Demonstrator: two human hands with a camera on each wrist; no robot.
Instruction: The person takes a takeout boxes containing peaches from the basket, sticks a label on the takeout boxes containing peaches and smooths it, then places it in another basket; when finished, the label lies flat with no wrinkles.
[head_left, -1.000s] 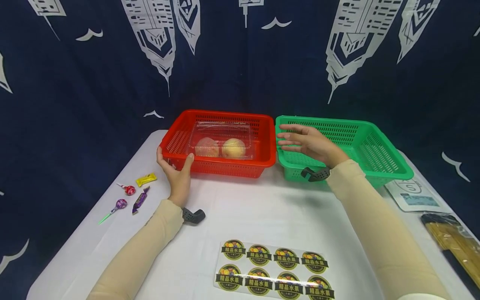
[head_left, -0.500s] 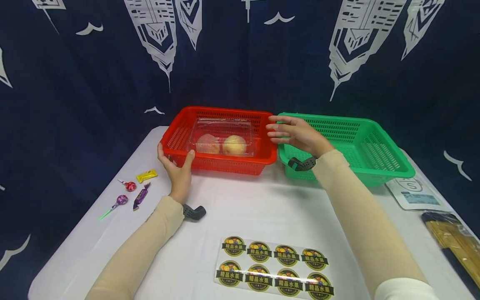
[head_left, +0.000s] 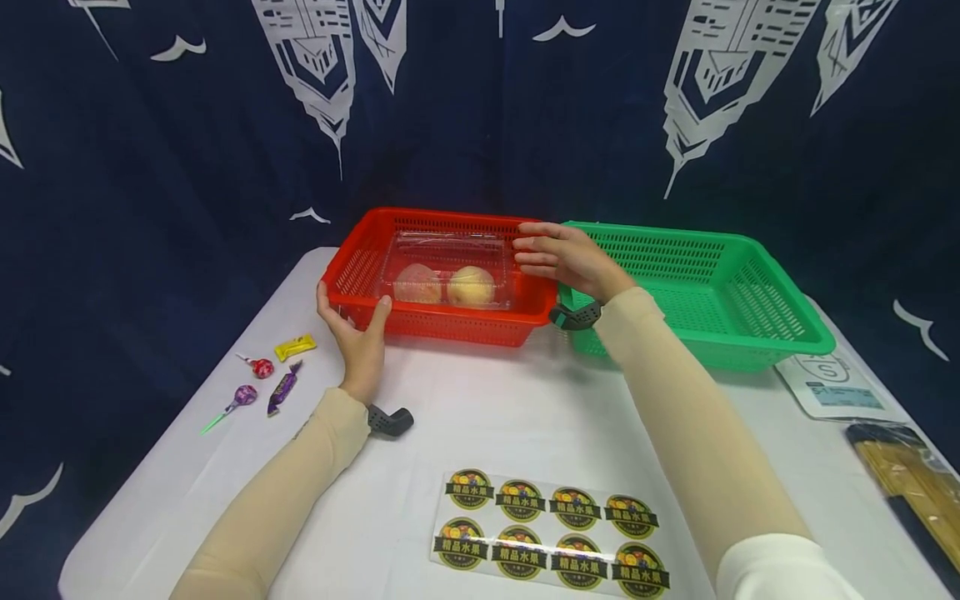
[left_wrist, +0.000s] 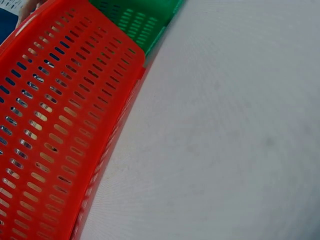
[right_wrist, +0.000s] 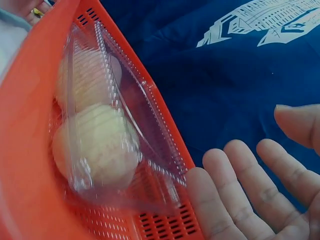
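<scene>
A red basket (head_left: 450, 327) stands at the back of the white table and holds a clear plastic box (head_left: 448, 268) with two pale fruits (head_left: 471, 287) inside. My left hand (head_left: 358, 337) grips the basket's front left corner, thumb over the rim. My right hand (head_left: 558, 254) hovers with straight fingers over the basket's right rim, palm toward the box. In the right wrist view the clear plastic box (right_wrist: 117, 130) lies close to my fingers (right_wrist: 235, 192), apart from them. The left wrist view shows the red basket wall (left_wrist: 55, 130).
A green basket (head_left: 705, 292) stands right of the red one, touching it. Several wrapped candies and lollipops (head_left: 262, 379) lie at the left. A sticker sheet (head_left: 547, 533) lies near the front edge. A white pouch (head_left: 832, 387) and a noodle packet (head_left: 911, 487) sit at the right.
My right hand has moved left from above the green basket to above the red basket's right rim. The left hand has kept its grip on the corner.
</scene>
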